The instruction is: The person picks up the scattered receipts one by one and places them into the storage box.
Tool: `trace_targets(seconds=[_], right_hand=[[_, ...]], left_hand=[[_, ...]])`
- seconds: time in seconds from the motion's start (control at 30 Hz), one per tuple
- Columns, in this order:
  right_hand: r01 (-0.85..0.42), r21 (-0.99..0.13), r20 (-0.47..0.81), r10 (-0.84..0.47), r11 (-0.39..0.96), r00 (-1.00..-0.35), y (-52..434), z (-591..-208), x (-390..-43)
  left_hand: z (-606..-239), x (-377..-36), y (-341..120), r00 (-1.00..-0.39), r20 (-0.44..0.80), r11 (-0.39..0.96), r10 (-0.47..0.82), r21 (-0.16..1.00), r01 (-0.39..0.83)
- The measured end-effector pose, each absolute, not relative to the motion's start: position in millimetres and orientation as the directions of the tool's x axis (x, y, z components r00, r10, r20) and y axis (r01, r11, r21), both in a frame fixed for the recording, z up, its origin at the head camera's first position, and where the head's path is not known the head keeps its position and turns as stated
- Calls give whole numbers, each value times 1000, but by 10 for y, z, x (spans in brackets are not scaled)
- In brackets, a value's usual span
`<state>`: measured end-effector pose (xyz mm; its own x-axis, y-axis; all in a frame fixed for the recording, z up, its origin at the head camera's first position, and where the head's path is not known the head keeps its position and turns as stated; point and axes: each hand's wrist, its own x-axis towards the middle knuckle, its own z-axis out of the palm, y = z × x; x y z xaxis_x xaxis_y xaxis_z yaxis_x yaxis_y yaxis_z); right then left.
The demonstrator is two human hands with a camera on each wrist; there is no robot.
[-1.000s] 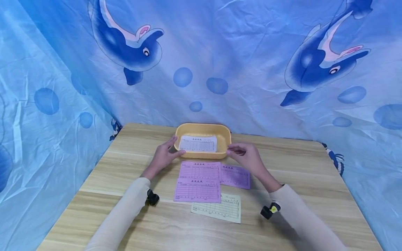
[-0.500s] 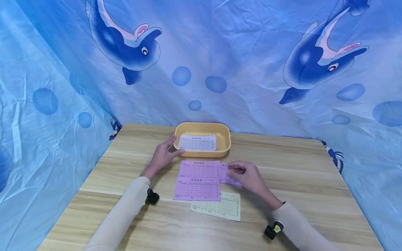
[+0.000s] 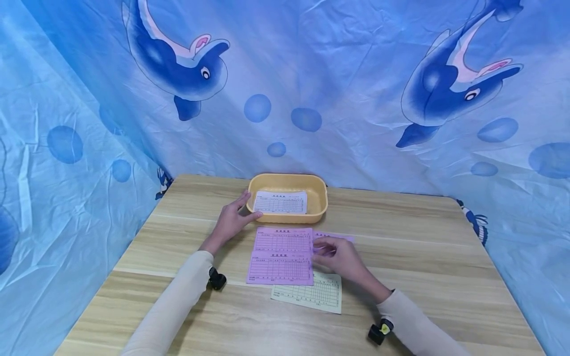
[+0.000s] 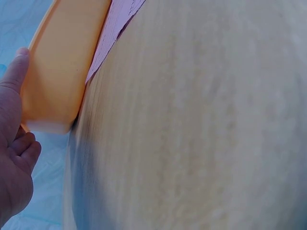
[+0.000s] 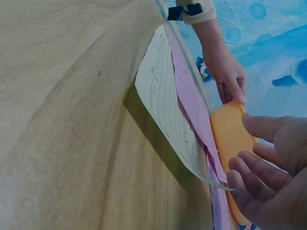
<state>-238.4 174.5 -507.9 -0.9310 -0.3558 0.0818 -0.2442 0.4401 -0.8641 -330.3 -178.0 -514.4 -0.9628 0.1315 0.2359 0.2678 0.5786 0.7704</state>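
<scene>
A yellow tray [image 3: 320, 198] stands at the table's far middle with a white printed form [image 3: 280, 202] inside. My left hand [image 3: 244, 210] rests against its front left corner, thumb straight along the wall [image 4: 62, 72], the other fingers loosely curled. In front of the tray lie two pink forms [image 3: 282, 256] stacked edge to edge. A third pink form [image 3: 336, 237] is mostly covered by my right hand [image 3: 325, 248], whose relaxed fingertips touch it. In the right wrist view nothing shows between that hand's fingers [image 5: 254, 167]. A cream form [image 3: 309, 295] lies nearest me.
The wooden table [image 3: 423, 247] has bare surface left and right of the papers. A blue dolphin-print cloth [image 3: 311, 89] closes in the back and both sides. Small black wrist cameras [image 3: 216, 279] hang under both sleeves.
My right hand left the tray's right end and came back toward me onto the right pink form. The left hand and the tray stayed put.
</scene>
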Motion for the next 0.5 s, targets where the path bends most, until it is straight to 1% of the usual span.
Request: trace_targets(seconds=[0.27,0.5], right_hand=[[-220,-837,33,-356,500,-934,1670,-5107,-2395],[-234,-818,38,-357,525,-933,1632,-5157,-2412]], left_hand=[[-5129,-3305,-1785,-964,231,578,135,771,266],[-5135,-3304,-1793,-965,226,583,133,769,261]])
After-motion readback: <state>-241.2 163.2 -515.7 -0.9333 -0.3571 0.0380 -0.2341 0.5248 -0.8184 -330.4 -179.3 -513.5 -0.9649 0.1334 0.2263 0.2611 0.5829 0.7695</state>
